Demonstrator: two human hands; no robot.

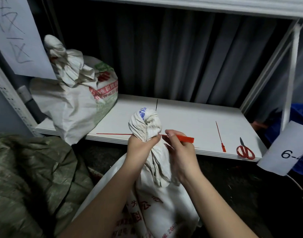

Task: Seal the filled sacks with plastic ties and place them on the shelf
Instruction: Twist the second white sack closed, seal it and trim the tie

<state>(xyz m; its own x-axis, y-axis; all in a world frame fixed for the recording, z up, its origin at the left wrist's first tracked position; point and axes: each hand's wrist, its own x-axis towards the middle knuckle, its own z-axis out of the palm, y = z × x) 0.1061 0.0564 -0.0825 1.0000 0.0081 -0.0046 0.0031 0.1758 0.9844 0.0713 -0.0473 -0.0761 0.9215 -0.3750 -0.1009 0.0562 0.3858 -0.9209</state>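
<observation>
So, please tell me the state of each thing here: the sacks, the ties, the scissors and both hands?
Front sack: neck gathered, not yet tied.
Left hand: grips the sack neck.
Right hand: pinches a red tie.
Red tie: held level across the neck, not looped.
Back sack: neck bunched, standing on the shelf.
Spare tie: lying loose on the shelf.
Scissors: closed, lying on the shelf.

Dim, soft overhead light; dark shadowed floor, wide-angle bending, blurry edges.
</observation>
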